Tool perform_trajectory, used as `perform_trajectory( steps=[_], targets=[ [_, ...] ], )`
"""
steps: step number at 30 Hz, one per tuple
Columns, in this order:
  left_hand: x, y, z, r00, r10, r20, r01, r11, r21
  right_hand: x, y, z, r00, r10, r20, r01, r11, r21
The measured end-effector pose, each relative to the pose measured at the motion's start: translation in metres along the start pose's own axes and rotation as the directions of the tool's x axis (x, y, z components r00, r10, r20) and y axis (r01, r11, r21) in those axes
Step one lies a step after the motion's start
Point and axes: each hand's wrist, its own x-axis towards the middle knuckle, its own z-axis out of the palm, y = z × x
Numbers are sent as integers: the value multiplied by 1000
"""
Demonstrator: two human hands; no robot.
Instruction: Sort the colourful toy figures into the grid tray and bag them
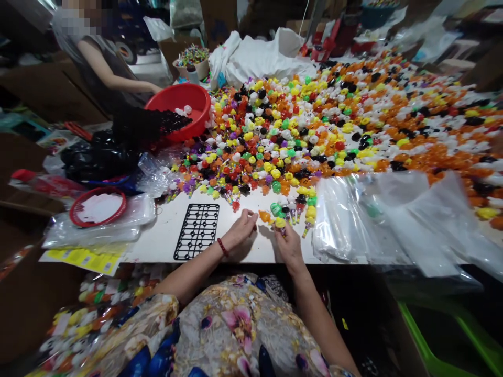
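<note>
My right hand (290, 245) is closed on a small toy with a yellow top (280, 222), its stem mostly hidden by the fingers. An orange toy top (264, 215) sits between my two hands, close to the left fingertips. My left hand (242, 229), with a red bead bracelet (222, 247) at the wrist, has its fingers pinched together; what they hold, if anything, is hidden. Just beyond the right hand lie several small toys with green tops (277, 210), black tops and yellow tops. Left of my left hand, a black plastic grid tray (197, 231) lies flat on the white table (165, 235).
A large heap of colourful toy tops (334, 125) covers the table's far side. Clear plastic bags (353, 220) lie at right. At left are a red basin (200, 107), a small red basket (121, 195) and more bags. Another person's arm (113, 78) reaches to the basin.
</note>
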Motion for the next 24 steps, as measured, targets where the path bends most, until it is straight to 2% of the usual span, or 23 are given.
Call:
perform_trajectory(
  steps=[2, 3, 5, 7, 9, 11, 14, 16, 17, 19, 21, 24],
  targets=[
    [10, 6, -15, 970, 109, -216, -42, 955, 294, 10, 6, -8, 981, -142, -134, 119, 978, -170],
    [16, 8, -22, 943, 176, -283, -33, 893, 448, 14, 9, -11, 959, -218, -181, 166, 950, -266],
    [26, 10, -32, 921, 242, -305, 13, 764, 645, 17, 11, -11, 915, -352, -199, 248, 877, -411],
    [32, 9, -36, 931, 241, -273, 24, 708, 706, 14, 10, -3, 887, -446, -117, 353, 820, -450],
    [34, 7, -35, 933, 256, -252, -18, 734, 679, 9, 6, 11, 859, -513, 1, 469, 786, -403],
    [31, 6, -31, 938, 271, -214, -106, 815, 569, 5, 3, 27, 841, -532, 95, 531, 779, -333],
    [28, 8, -25, 976, 219, 3, -208, 924, 321, 7, 4, 43, 851, -510, 125, 524, 812, -257],
    [33, 14, -21, 976, 191, 108, -210, 955, 209, 11, 8, 45, 873, -478, 99, 488, 843, -225],
    [39, 18, -20, 975, 200, 101, -216, 959, 186, 13, 11, 45, 886, -456, 83, 463, 860, -213],
    [57, 30, -15, 967, 253, 16, -251, 950, 186, 15, 17, 43, 916, -398, 57, 401, 897, -187],
    [80, 42, -6, 943, 331, -24, -319, 924, 213, 14, 20, 40, 941, -335, 45, 338, 930, -141],
    [113, 59, 11, 913, 398, 85, -407, 883, 235, 11, 20, 37, 966, -257, 38, 258, 966, -31]
  ],
)
